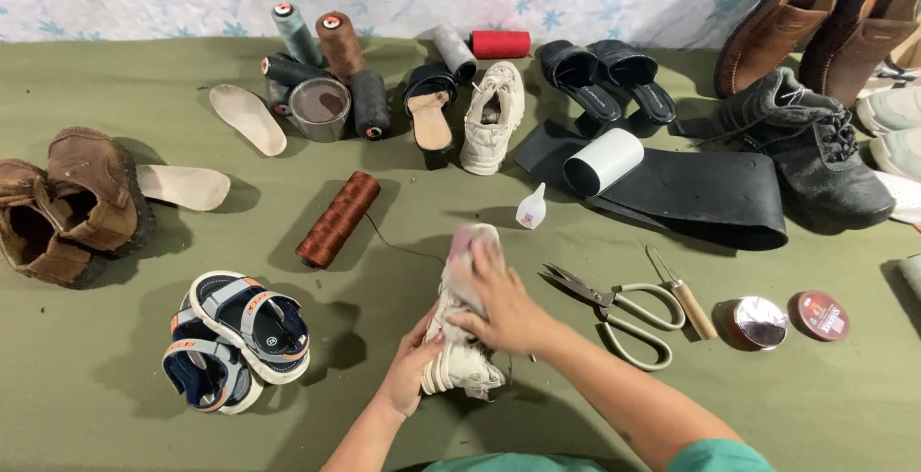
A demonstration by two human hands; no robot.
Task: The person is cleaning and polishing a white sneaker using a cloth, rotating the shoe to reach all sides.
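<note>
A worn white sneaker lies on the green cloth near the front edge, its toe pointing away from me. My left hand holds its heel end from the left. My right hand lies across the top of the shoe, fingers pressing a pale cloth or pad at the toe; what it is stays blurred. The matching white sneaker stands farther back.
Large scissors, an awl and two polish tins lie to the right. A small glue bottle, a brown thread spool, sandals, brown boots, insoles, more spools and black shoes surround the work spot.
</note>
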